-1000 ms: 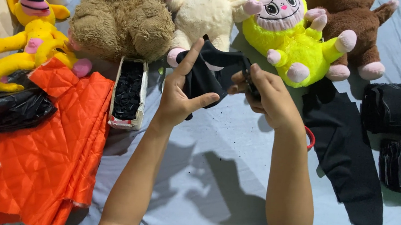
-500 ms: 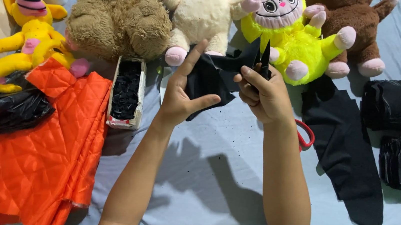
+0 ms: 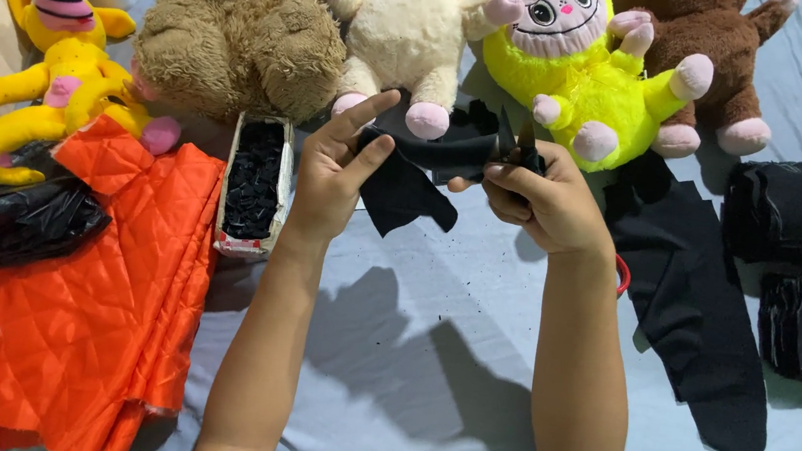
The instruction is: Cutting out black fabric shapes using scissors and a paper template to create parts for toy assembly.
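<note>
Grey-blue sheet (image 3: 426, 359) covers the whole work surface, and everything sits on it. Biggest thing is the orange quilted fabric (image 3: 83, 280), bunched well to the left of the black cloth piece, with a black plastic bag (image 3: 5, 216) lying on its upper edge. Behind the cloth piece there's a row of plush toys: yellow long-limbed toy (image 3: 35, 83), brown teddy (image 3: 241, 36), cream plush (image 3: 414, 25), neon yellow plush (image 3: 580, 70), dark brown plush (image 3: 703, 48). Off to its right lies a long strip of black fabric (image 3: 702, 320), then stacks of black pieces (image 3: 800, 261). Just left of it sits a small cardboard box (image 3: 255, 184) full of black bits. Both hands hold the black cloth piece (image 3: 417, 172) up above the sheet: left hand (image 3: 330, 182) pinches its left end, index finger sticking out, while right hand (image 3: 545, 202) is curled tight around scissors (image 3: 521, 144) at its right end.
</note>
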